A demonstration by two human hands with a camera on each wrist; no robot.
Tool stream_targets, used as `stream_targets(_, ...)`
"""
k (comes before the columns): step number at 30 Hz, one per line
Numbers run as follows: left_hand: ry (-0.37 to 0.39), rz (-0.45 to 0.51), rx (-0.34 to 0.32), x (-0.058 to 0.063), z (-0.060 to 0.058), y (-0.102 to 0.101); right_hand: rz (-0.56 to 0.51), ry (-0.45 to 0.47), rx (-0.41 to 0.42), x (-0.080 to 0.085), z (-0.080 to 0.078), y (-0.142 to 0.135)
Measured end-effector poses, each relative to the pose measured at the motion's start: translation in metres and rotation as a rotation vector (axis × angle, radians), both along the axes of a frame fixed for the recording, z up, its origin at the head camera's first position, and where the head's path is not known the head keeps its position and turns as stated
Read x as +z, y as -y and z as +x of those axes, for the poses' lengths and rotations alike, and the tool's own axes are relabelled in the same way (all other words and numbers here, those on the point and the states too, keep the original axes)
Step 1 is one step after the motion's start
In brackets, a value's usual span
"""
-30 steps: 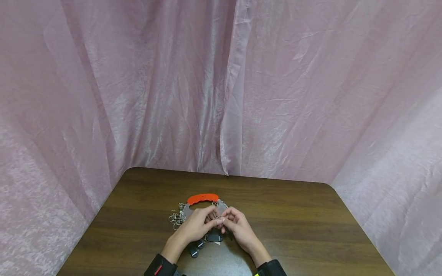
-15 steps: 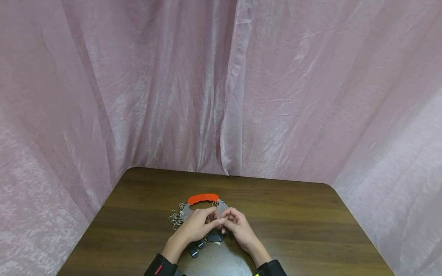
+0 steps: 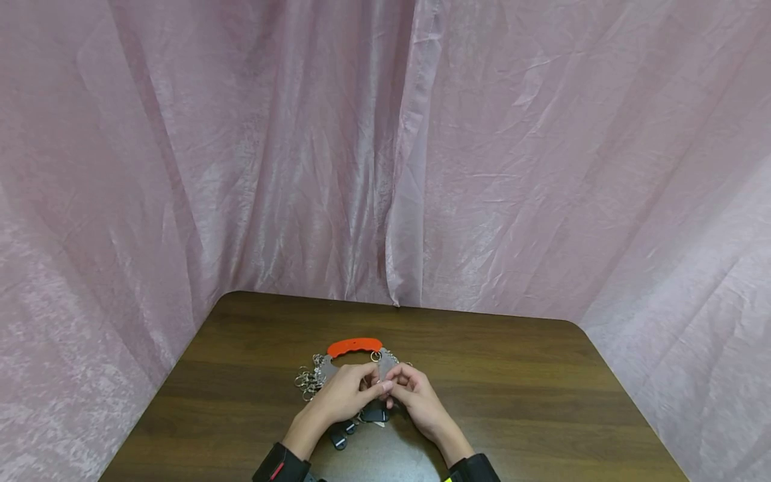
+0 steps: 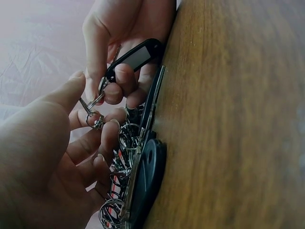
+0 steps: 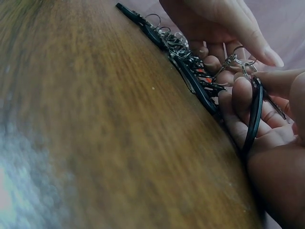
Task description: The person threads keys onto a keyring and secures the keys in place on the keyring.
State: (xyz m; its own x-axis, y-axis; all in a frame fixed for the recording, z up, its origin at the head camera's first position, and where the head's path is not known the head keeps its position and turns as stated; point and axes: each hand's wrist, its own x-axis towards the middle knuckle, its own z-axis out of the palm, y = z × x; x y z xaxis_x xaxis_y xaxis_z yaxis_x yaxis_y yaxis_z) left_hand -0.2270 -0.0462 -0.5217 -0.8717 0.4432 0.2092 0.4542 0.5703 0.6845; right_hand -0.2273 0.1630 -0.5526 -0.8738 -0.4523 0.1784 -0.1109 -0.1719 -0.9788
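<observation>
Both hands meet over a grey metal key holder (image 3: 385, 362) with an orange grip (image 3: 354, 346), which lies on the table. My left hand (image 3: 345, 393) pinches a small metal key ring (image 4: 89, 108) with a clasp between thumb and fingers. Close beside it, my right hand (image 3: 417, 396) holds a black key tag (image 4: 139, 58) by its ring end, and a key (image 5: 275, 107) hangs alongside the tag. The tag's ring and the pinched ring meet between the fingertips; whether they are linked is too small to tell.
Several metal rings and clasps (image 3: 308, 383) hang at the holder's left side. Black key tags (image 3: 338, 440) lie on the brown wooden table (image 3: 512, 388) near the wrists. A pink curtain (image 3: 301, 167) hangs behind the table's far edge.
The hands stay in place over the key holder. My left fingers have shifted slightly, showing a bit more of the grey metal between the hands.
</observation>
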Motion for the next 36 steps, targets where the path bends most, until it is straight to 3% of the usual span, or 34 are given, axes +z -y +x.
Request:
stream_targets(24,0.008,-0.009,0.023,-0.0027,-0.0019,-0.0013,-0.018,-0.008,0.007,-0.0012,-0.0004,-0.0021)
stream_targets(36,0.066,0.049,-0.049,-0.0021,-0.0038,0.0028,-0.026,0.026,-0.020,-0.0019,-0.0020,-0.0013)
